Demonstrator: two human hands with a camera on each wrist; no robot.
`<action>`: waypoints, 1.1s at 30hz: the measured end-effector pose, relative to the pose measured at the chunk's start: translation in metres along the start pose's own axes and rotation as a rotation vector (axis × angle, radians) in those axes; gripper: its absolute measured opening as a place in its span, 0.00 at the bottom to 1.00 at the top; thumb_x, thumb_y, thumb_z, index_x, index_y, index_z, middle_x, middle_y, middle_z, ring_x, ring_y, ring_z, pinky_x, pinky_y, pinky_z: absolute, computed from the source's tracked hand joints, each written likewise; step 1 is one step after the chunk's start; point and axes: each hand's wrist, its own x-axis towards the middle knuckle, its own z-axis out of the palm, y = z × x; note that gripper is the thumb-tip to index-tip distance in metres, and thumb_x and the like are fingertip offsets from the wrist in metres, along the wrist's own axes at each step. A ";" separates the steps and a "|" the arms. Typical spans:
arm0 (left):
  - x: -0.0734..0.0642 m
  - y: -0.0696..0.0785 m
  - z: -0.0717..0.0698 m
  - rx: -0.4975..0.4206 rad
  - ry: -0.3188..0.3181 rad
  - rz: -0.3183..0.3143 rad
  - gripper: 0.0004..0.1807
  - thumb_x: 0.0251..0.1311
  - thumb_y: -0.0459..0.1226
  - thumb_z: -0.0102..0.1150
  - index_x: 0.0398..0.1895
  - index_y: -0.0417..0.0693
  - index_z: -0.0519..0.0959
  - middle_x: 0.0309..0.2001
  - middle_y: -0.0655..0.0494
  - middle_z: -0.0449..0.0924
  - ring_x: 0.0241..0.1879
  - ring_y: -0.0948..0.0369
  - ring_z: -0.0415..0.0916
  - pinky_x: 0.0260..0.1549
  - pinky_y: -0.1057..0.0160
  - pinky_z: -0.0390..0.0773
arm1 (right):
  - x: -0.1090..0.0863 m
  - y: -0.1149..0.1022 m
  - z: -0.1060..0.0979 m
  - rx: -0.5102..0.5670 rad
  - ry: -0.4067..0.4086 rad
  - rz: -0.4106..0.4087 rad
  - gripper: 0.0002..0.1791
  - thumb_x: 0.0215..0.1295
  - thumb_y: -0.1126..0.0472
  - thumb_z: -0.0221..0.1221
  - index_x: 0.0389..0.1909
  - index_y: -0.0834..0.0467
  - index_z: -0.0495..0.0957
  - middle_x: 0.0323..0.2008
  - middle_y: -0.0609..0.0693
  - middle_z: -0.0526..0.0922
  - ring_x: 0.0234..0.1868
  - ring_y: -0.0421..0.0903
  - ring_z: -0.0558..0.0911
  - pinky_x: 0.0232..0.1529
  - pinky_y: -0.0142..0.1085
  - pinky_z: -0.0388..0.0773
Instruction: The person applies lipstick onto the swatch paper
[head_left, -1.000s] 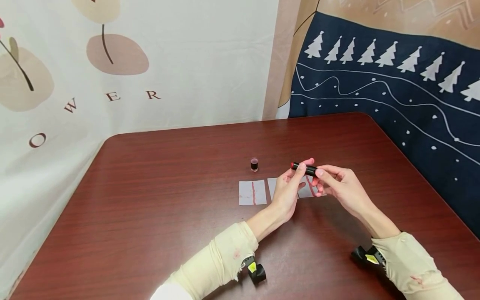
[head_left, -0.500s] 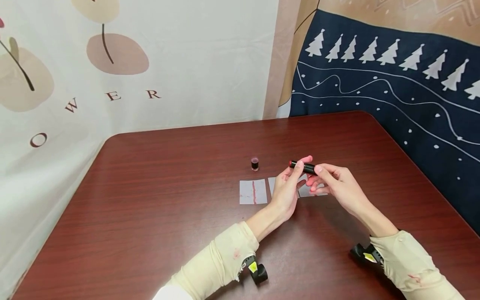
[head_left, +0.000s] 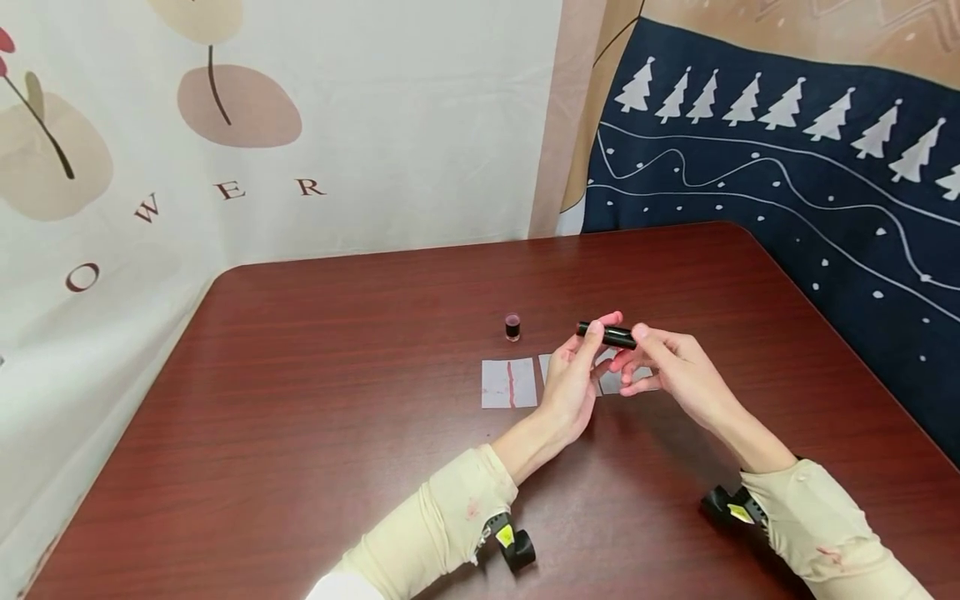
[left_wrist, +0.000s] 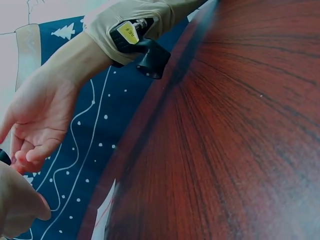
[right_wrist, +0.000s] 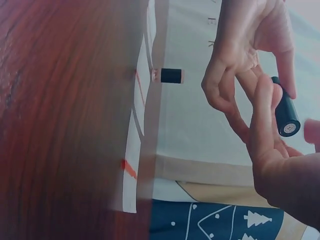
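A black lipstick tube [head_left: 617,336] is held above the table by my left hand [head_left: 572,383], its thumb along the upper side and fingers beneath. My right hand [head_left: 686,371] is at the tube's right end. In the right wrist view its thumb [right_wrist: 312,132] stands apart from the round base, which bears a pale label, while its fingers [right_wrist: 265,107] lie alongside the tube. No red shows at the tube's left end. The left wrist view catches only a dark end of the lipstick.
Behind the hands a small black and clear cap [head_left: 512,327] stands on the table [head_left: 337,358]. Several white paper pieces lie beneath them; the left paper [head_left: 497,385] bears a red streak. A patterned cloth [head_left: 750,183] hangs beyond the table's right edge.
The red at the lipstick's left end has gone from sight. My right thumb has shifted slightly off the tube's right end, while my left hand keeps holding it.
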 end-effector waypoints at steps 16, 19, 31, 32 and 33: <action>-0.001 0.000 -0.001 0.034 0.066 -0.006 0.20 0.67 0.42 0.50 0.53 0.35 0.76 0.52 0.49 0.78 0.48 0.60 0.74 0.47 0.55 0.63 | 0.002 -0.002 0.002 -0.017 -0.004 0.028 0.21 0.72 0.55 0.46 0.43 0.73 0.71 0.27 0.58 0.79 0.25 0.45 0.77 0.31 0.41 0.80; -0.001 0.000 -0.002 0.029 0.075 -0.009 0.20 0.67 0.42 0.50 0.52 0.35 0.76 0.51 0.49 0.78 0.49 0.60 0.74 0.46 0.56 0.63 | 0.005 -0.003 0.003 -0.034 0.005 0.053 0.22 0.72 0.54 0.47 0.44 0.74 0.70 0.27 0.58 0.79 0.25 0.44 0.77 0.31 0.40 0.80; -0.005 -0.001 -0.001 -0.010 0.136 -0.057 0.20 0.67 0.44 0.50 0.51 0.38 0.78 0.48 0.54 0.79 0.47 0.61 0.75 0.44 0.58 0.63 | 0.006 -0.001 0.005 -0.113 0.018 0.060 0.17 0.68 0.59 0.53 0.45 0.72 0.72 0.26 0.54 0.77 0.23 0.45 0.78 0.31 0.39 0.80; -0.005 -0.001 -0.001 -0.019 0.141 -0.066 0.20 0.67 0.44 0.49 0.51 0.39 0.78 0.49 0.54 0.79 0.47 0.62 0.74 0.44 0.58 0.63 | 0.007 -0.001 0.005 -0.120 0.019 0.059 0.17 0.68 0.59 0.54 0.45 0.71 0.73 0.26 0.54 0.77 0.22 0.45 0.78 0.31 0.40 0.80; -0.005 -0.001 -0.001 -0.026 0.145 -0.075 0.20 0.67 0.44 0.49 0.51 0.39 0.78 0.49 0.54 0.79 0.48 0.61 0.74 0.44 0.58 0.63 | 0.007 -0.001 0.005 -0.129 0.019 0.059 0.17 0.67 0.59 0.54 0.45 0.71 0.73 0.26 0.54 0.77 0.22 0.45 0.78 0.31 0.40 0.80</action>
